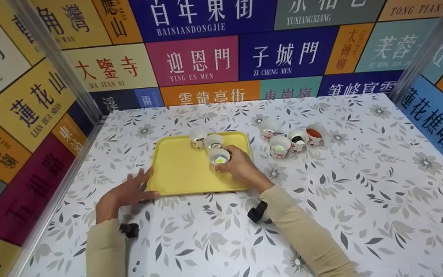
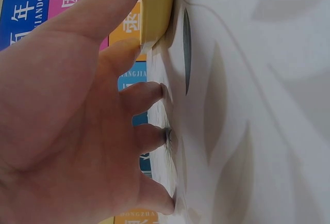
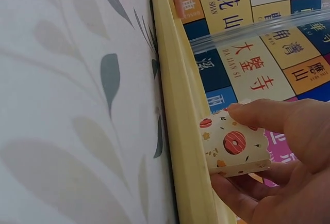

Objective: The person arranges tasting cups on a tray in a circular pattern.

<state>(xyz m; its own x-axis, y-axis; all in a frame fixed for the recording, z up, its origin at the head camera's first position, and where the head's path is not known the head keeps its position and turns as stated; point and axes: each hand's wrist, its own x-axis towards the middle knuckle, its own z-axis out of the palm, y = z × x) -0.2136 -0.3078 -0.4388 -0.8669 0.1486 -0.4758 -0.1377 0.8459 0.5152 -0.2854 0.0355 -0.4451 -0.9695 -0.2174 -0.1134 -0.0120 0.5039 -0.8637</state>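
Observation:
A yellow tray [image 1: 179,169] lies on the patterned tabletop. My right hand [image 1: 240,165] pinches a paper baking cup [image 3: 234,141] with a donut print and scalloped rim, over the tray's right half; white and yellow contents show inside it in the head view. Right behind it stand two similar cups, one [image 1: 214,143] close by and another [image 1: 198,138] at the tray's back edge. My left hand [image 1: 131,190] rests at the tray's near left corner with fingers spread. Its thumb and index finger touch the tray rim [image 2: 157,12] in the left wrist view; the other fingertips reach the tabletop.
Right of the tray several more cups stand clustered: one with white and red contents [image 1: 268,130], one with yellow-white [image 1: 279,147], one with black [image 1: 297,140], one with orange-red [image 1: 315,134]. Walls with colourful sign panels [image 1: 192,60] enclose the table's back and sides.

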